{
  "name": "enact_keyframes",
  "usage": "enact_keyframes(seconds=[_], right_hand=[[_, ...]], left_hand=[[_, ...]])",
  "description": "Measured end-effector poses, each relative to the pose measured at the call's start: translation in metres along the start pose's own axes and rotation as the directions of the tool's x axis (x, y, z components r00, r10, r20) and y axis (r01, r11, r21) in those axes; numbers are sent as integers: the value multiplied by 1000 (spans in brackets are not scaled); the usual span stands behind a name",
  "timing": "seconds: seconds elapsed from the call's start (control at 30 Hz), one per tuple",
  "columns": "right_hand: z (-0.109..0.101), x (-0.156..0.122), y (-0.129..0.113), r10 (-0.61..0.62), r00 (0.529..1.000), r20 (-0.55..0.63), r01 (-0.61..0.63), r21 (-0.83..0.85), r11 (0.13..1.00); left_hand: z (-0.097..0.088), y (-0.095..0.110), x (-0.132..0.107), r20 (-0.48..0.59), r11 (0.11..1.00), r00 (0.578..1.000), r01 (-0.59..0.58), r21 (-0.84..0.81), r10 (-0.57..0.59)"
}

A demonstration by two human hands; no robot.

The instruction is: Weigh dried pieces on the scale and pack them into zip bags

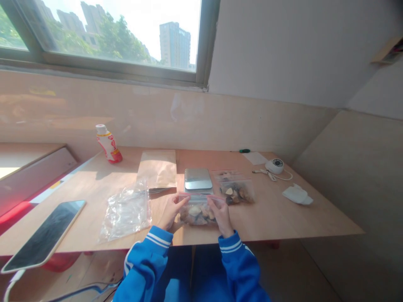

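Zip bag (199,209) of brown chunks (195,211) | light, floppy; hold at seal (198,197) | left hand (171,212), right hand (221,216) pinching seal | scale (198,179) at 12 o'clock

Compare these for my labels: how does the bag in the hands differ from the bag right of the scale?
The held zip bag is gripped by the left hand and right hand, while the resting zip bag lies untouched. The held zip bag sits in front of the kitchen scale; the resting zip bag sits to its right. Both are clear, holding light and dark chunks.
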State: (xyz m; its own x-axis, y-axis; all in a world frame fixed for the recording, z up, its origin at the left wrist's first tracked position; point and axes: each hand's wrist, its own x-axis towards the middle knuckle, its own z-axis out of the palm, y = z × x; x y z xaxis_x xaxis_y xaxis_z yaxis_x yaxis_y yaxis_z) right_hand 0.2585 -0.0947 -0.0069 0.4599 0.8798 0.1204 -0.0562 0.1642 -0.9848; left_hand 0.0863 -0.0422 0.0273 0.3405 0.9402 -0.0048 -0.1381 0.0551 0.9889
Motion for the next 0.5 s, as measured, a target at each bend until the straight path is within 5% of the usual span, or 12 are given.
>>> enact_keyframes(seconds=[0.5], right_hand=[[3, -1, -4, 44, 999, -5, -44, 0, 999]], left_hand=[[-2, -9, 7, -68, 995, 996, -51, 88, 57]])
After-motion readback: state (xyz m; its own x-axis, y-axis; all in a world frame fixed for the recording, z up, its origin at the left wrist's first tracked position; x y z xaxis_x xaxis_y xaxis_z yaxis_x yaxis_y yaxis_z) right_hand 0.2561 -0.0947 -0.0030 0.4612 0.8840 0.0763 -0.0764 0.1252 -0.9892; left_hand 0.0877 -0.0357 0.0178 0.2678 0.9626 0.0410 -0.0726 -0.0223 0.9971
